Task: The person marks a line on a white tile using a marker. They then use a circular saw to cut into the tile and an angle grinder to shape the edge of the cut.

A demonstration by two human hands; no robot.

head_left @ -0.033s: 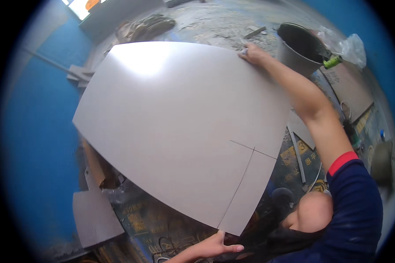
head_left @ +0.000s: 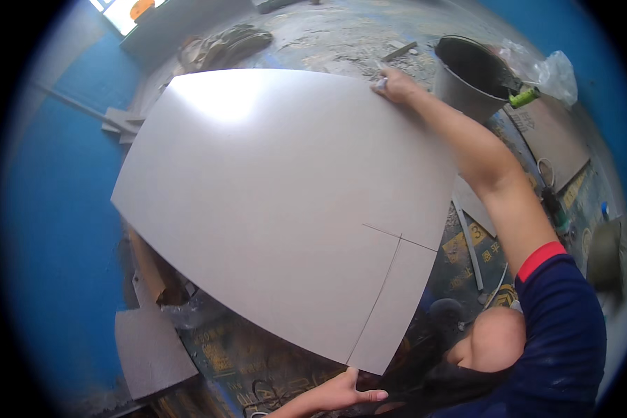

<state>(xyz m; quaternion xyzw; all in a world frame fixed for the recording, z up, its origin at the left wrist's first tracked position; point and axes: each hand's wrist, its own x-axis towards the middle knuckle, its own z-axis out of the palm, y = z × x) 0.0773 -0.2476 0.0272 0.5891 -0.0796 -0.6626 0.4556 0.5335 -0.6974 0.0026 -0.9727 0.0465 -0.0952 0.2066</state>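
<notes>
Dusty floor (head_left: 348,45) with a bucket (head_left: 457,89), narrow strip (head_left: 469,244) and crumpled bundle (head_left: 230,47)

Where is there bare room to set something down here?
The large panel looks bare left of its drawn lines, and up toward the right hand at its far corner. Crowded: right of the panel, with bucket, plastic bag and narrow strip.

Both hands (head_left: 398,86) at lg. pale slab (head_left: 279,181) edges.

This looks like a room under renovation: grey debris (head_left: 355,57) litters the floor (head_left: 320,33) left of the bucket (head_left: 454,89), a loose panel (head_left: 556,139) lies near it, a blue wall (head_left: 571,35) beyond.
</notes>
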